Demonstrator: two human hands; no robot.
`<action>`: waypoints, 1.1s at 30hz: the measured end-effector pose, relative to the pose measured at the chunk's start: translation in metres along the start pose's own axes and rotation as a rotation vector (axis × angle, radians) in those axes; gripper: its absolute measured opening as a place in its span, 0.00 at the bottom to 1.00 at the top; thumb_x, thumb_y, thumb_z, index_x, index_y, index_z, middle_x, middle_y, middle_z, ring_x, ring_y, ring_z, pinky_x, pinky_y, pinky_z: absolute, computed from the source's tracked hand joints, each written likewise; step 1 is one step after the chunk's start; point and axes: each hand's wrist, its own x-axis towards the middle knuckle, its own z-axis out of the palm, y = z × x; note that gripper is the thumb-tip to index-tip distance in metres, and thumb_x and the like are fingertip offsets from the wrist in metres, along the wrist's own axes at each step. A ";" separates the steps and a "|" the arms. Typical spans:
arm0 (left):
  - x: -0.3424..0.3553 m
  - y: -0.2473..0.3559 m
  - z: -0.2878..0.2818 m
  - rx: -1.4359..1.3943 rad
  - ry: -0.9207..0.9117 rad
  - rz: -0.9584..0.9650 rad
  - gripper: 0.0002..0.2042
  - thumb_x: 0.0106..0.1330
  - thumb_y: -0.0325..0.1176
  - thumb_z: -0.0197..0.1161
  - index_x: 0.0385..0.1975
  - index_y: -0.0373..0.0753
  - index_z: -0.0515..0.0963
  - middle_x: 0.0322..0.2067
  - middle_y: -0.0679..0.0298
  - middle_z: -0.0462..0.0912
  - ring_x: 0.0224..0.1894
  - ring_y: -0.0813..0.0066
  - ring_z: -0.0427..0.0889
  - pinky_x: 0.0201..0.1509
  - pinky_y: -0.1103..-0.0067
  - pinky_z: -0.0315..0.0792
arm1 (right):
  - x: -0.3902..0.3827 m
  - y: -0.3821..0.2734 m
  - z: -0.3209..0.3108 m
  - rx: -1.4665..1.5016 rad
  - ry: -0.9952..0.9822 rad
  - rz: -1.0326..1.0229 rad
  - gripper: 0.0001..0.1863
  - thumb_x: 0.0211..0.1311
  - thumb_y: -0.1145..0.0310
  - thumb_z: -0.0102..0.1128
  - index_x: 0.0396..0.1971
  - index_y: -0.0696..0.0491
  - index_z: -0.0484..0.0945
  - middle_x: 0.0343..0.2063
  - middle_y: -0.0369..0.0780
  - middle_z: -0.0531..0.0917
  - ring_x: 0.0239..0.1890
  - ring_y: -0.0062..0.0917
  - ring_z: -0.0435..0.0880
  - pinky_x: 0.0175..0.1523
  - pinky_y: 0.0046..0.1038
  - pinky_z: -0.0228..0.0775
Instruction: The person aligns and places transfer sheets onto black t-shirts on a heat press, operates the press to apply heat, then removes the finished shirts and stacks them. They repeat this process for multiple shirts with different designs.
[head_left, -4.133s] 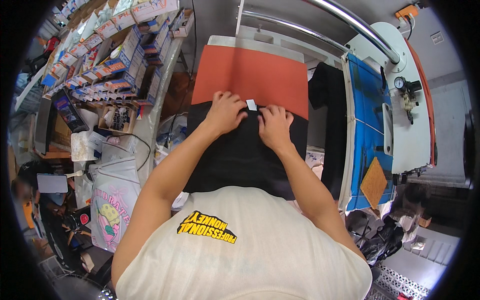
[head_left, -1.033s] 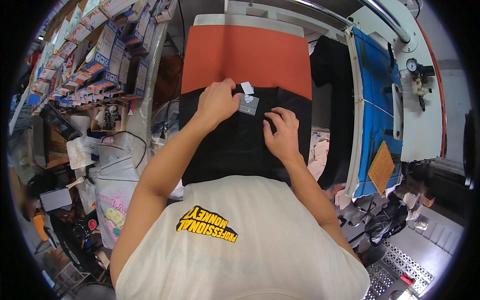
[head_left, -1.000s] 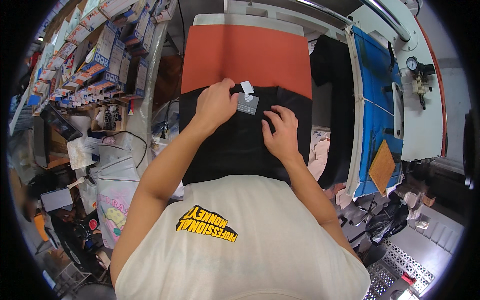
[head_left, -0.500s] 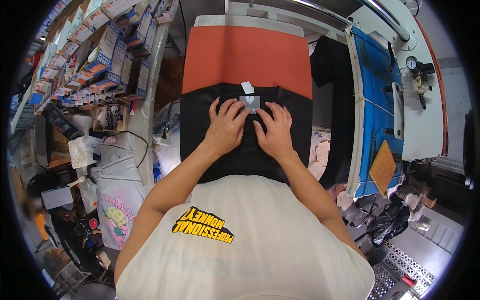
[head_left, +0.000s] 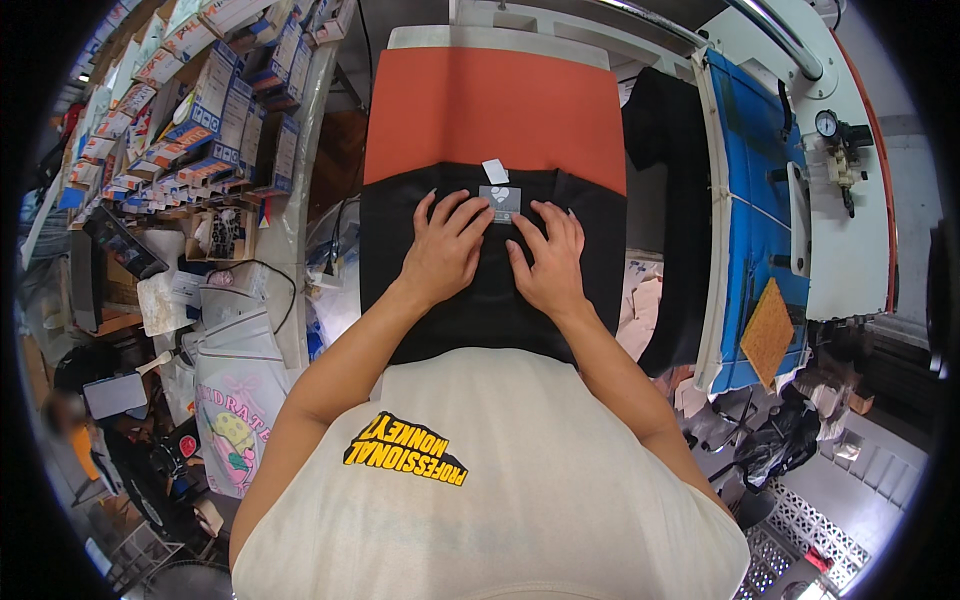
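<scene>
A black shirt (head_left: 510,300) lies over the near part of an orange press pad (head_left: 495,105), its neckline toward the far side. On it, just below the collar, sits a small grey transfer label (head_left: 500,203) with a pale printed mark. A white tag (head_left: 495,172) sticks up at the collar. My left hand (head_left: 441,248) rests on the cloth left of the label, fingers spread, fingertips by its left edge. My right hand (head_left: 550,258) lies on the right side, fingers apart, with its fingertips near the label's lower right corner. Neither hand grips anything.
Boxes (head_left: 215,115) crowd the shelving at the left. A printed white garment (head_left: 232,400) hangs below them. To the right are another black garment (head_left: 680,220), a blue padded board (head_left: 750,220) with a brown pad (head_left: 768,333), and a machine with a pressure gauge (head_left: 826,124).
My left hand has shifted slightly left and its fingers have slid off the label's left edge. My right hand stays almost in place beside the label.
</scene>
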 end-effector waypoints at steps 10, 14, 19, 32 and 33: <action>0.045 0.007 0.000 -0.139 0.095 -0.206 0.11 0.54 0.27 0.63 0.38 0.43 0.83 0.45 0.64 0.78 0.58 0.57 0.72 0.70 0.49 0.51 | 0.030 0.010 -0.045 -0.003 0.133 0.148 0.10 0.56 0.66 0.67 0.39 0.51 0.85 0.52 0.44 0.78 0.59 0.42 0.73 0.63 0.48 0.61; 0.025 0.004 -0.020 -0.040 0.256 -0.244 0.08 0.60 0.31 0.66 0.39 0.42 0.84 0.43 0.66 0.82 0.53 0.63 0.77 0.70 0.54 0.54 | -0.004 0.061 -0.162 -0.263 0.534 0.144 0.09 0.56 0.76 0.67 0.38 0.51 0.86 0.46 0.43 0.84 0.53 0.40 0.81 0.59 0.38 0.72; -0.008 0.007 0.011 0.025 0.273 -0.214 0.10 0.65 0.36 0.68 0.44 0.43 0.87 0.44 0.68 0.84 0.49 0.68 0.79 0.71 0.53 0.52 | -0.119 0.175 -0.319 -0.700 0.874 0.532 0.13 0.66 0.64 0.65 0.43 0.58 0.84 0.45 0.47 0.85 0.49 0.44 0.83 0.55 0.39 0.74; -0.018 0.011 0.020 0.165 0.377 -0.082 0.08 0.64 0.36 0.69 0.40 0.46 0.88 0.43 0.69 0.86 0.47 0.69 0.80 0.73 0.48 0.50 | -0.138 0.224 -0.360 -0.692 0.247 0.741 0.32 0.80 0.51 0.36 0.46 0.66 0.83 0.50 0.59 0.82 0.58 0.56 0.76 0.68 0.48 0.60; -0.015 0.013 0.020 0.162 0.385 -0.073 0.08 0.64 0.36 0.69 0.40 0.46 0.88 0.43 0.69 0.86 0.47 0.69 0.80 0.73 0.48 0.50 | -0.140 0.217 -0.359 -0.704 0.253 0.726 0.32 0.80 0.52 0.36 0.45 0.66 0.83 0.48 0.59 0.83 0.57 0.56 0.76 0.68 0.48 0.60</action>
